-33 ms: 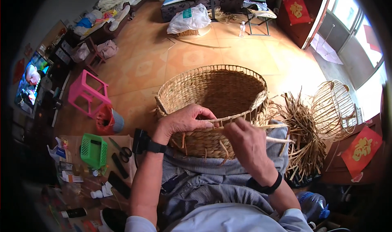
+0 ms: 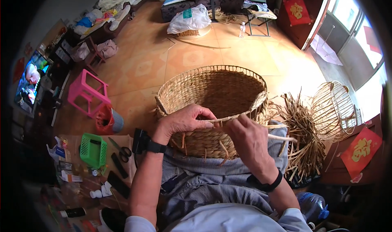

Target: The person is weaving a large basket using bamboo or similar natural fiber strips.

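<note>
On my lap rests a large oval basket (image 2: 196, 140) woven from dried plant strands, its mouth facing up. A wire edge with upright ribs shows along its far rim. My left hand (image 2: 188, 118) pinches the near rim between thumb and fingers. Just right of it, my right hand (image 2: 248, 136) is closed at the same rim, fingertips pressed together on a strand, mostly hidden by the hand. A pale strand (image 2: 281, 138) sticks out to the right beyond that hand. Several loose strand ends (image 2: 223, 150) hang from the basket's near wall.
On the right lie a bundle of dried strands (image 2: 304, 138) and a bare wire basket frame (image 2: 332, 111). At left are a pink stool (image 2: 87, 93), a bin (image 2: 116, 122), a green plastic basket (image 2: 93, 150) and scissors (image 2: 123, 152). A water jug (image 2: 312, 205) stands low right.
My right hand has shifted slightly up and to the right along the rim. The pale strand's end has moved a little right. My left hand stays in place.
</note>
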`<action>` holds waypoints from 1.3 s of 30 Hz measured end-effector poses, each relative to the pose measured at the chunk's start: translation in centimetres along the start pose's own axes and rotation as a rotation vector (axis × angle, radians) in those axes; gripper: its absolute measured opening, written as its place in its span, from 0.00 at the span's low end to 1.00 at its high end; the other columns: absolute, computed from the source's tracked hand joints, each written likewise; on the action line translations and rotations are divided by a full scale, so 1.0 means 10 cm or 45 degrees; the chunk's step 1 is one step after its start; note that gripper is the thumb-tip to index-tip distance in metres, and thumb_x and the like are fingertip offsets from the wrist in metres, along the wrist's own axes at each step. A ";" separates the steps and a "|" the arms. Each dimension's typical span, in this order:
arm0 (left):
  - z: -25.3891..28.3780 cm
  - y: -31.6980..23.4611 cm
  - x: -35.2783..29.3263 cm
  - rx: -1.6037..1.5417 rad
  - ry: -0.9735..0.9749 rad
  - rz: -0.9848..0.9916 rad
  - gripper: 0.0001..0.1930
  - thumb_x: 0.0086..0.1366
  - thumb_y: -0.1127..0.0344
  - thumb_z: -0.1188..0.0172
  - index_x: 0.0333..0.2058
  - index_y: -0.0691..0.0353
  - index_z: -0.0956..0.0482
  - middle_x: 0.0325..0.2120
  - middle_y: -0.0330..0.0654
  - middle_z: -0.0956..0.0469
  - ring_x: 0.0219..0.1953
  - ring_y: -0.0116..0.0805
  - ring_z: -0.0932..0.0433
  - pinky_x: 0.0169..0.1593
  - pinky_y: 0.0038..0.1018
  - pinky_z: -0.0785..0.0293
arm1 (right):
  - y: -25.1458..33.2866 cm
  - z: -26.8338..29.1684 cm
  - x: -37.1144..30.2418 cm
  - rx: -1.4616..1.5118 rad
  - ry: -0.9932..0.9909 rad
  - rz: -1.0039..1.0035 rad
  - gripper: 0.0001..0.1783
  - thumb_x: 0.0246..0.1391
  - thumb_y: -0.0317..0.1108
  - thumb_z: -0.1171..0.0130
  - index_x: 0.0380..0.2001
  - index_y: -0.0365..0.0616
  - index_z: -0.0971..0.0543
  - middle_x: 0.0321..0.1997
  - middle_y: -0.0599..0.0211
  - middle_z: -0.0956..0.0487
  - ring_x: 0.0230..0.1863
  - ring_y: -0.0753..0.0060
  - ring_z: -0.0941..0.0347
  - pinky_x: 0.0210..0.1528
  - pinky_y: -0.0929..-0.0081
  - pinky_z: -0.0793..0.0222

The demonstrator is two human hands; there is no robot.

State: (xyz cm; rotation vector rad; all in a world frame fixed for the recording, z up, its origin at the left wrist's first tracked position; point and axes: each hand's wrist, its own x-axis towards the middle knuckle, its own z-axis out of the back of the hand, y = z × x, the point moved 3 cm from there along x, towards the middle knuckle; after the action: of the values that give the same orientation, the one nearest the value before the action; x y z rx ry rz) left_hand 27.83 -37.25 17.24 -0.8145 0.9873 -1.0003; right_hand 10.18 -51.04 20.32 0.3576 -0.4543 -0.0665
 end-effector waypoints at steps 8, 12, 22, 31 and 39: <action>-0.14 -0.10 0.08 0.186 -0.171 -0.144 0.16 0.64 0.59 0.27 0.43 0.64 0.14 0.36 0.39 0.16 0.42 0.27 0.20 0.48 0.28 0.25 | -0.12 -0.17 -0.03 0.040 -0.182 -0.021 0.11 0.58 0.37 0.32 0.30 0.45 0.24 0.26 0.65 0.25 0.24 0.57 0.22 0.24 0.61 0.30; -0.18 -0.03 0.11 0.240 -0.263 -0.043 0.16 0.60 0.59 0.27 0.42 0.64 0.14 0.30 0.43 0.15 0.35 0.32 0.18 0.43 0.30 0.23 | -0.08 -0.10 -0.14 0.040 -0.124 -0.058 0.10 0.60 0.36 0.34 0.31 0.46 0.25 0.26 0.65 0.24 0.24 0.57 0.22 0.24 0.61 0.30; -0.26 -0.19 0.16 0.465 -0.255 -0.113 0.17 0.61 0.68 0.45 0.47 0.54 0.14 0.40 0.50 0.14 0.42 0.47 0.15 0.45 0.37 0.20 | -0.01 -0.09 -0.29 0.037 0.059 -0.076 0.07 0.61 0.30 0.39 0.29 0.48 0.24 0.23 0.60 0.21 0.27 0.51 0.19 0.26 0.56 0.28; -0.06 0.11 0.37 -0.163 0.036 -0.084 0.16 0.68 0.60 0.37 0.46 0.68 0.13 0.31 0.35 0.16 0.32 0.22 0.23 0.39 0.24 0.26 | 0.03 -0.26 0.00 -0.076 0.080 -0.114 0.08 0.61 0.30 0.40 0.29 0.43 0.26 0.18 0.49 0.23 0.22 0.42 0.22 0.24 0.50 0.30; 0.03 0.35 0.48 -0.320 0.014 0.012 0.14 0.63 0.66 0.29 0.45 0.67 0.11 0.34 0.38 0.11 0.33 0.23 0.19 0.39 0.24 0.24 | 0.08 -0.35 0.07 -0.064 0.120 -0.021 0.09 0.62 0.29 0.41 0.28 0.40 0.28 0.18 0.47 0.24 0.22 0.41 0.22 0.25 0.49 0.31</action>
State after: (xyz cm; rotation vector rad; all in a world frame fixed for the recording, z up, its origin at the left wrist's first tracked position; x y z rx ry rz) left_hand 30.16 -40.50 12.87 -1.0111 1.1399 -0.8834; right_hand 12.36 -49.25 17.96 0.3133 -0.3559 -0.0764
